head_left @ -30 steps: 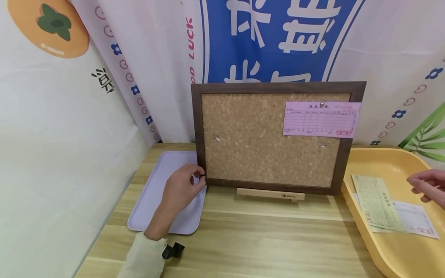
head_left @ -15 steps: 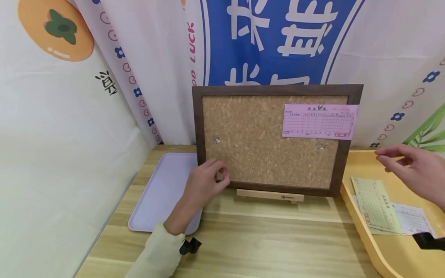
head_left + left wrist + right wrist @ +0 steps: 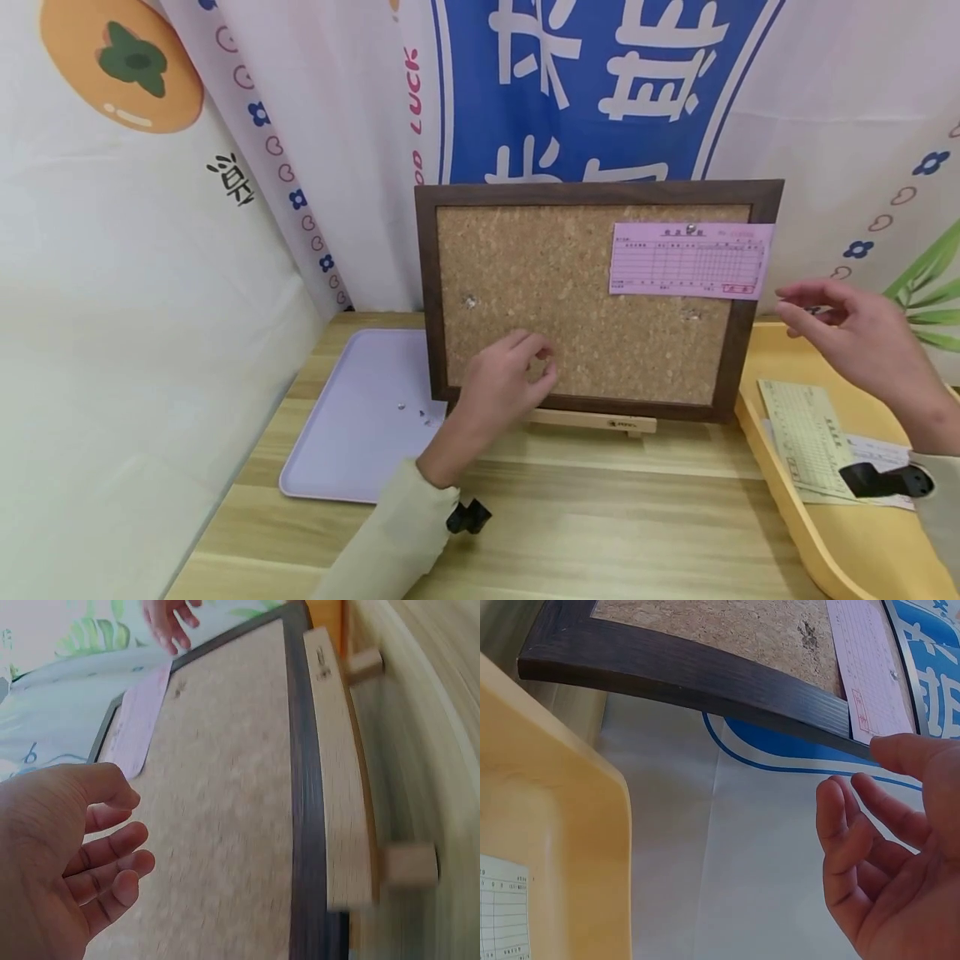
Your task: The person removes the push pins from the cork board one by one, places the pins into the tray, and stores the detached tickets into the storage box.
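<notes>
In the head view my left hand [image 3: 498,383] hovers in front of the lower part of the cork board [image 3: 525,258]. Its fingers are loosely curved, and no object shows among them in the left wrist view. My right hand [image 3: 862,333] is raised just right of the board's dark frame [image 3: 705,671], near a pink receipt slip [image 3: 690,258]. In the right wrist view its thumb and fingers are apart and nothing is between them. A round thumbtack [image 3: 692,228] fixes the slip near its top edge. The slip overlaps the frame's right side.
A small wooden stand [image 3: 592,421] supports the board. At left lies a lilac tray [image 3: 337,417] with several tiny tacks [image 3: 401,407]. A yellow tray [image 3: 780,500] at right holds a yellow-green slip [image 3: 806,433] and a white slip [image 3: 881,452]. A patterned curtain [image 3: 360,150] hangs behind.
My left hand has moved right, from over the lilac tray to the front of the board, uncovering the tacks. My right hand has risen and come left from the yellow tray toward the pink slip.
</notes>
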The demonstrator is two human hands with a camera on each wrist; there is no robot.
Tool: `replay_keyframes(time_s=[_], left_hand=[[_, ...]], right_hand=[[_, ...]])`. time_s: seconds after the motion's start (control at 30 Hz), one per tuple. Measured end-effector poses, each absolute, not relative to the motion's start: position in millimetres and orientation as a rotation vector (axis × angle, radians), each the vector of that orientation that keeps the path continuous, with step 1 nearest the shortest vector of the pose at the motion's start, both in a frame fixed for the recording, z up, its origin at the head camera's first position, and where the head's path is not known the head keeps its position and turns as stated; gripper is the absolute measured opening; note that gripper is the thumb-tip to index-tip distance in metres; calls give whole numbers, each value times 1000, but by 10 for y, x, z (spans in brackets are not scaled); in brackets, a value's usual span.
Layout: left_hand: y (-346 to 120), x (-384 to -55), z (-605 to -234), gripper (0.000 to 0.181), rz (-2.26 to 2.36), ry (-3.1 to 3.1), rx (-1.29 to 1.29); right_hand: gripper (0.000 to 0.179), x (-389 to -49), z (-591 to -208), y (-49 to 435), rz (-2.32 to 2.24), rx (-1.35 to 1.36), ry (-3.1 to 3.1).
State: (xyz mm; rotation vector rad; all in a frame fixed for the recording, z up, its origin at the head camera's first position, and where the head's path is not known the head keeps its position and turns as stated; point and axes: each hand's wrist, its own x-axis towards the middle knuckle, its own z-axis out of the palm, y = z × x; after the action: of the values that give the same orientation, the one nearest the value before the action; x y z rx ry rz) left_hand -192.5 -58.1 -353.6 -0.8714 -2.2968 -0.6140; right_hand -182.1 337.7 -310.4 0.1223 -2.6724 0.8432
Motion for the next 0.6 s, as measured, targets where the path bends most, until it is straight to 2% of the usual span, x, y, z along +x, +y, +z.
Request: replay_keyframes(time_s=[0.6], left_hand=[[94, -2115, -3418, 12, -523, -2242, -1020]], right_hand=[[55, -2015, -3028, 3186, 889, 32, -2636]])
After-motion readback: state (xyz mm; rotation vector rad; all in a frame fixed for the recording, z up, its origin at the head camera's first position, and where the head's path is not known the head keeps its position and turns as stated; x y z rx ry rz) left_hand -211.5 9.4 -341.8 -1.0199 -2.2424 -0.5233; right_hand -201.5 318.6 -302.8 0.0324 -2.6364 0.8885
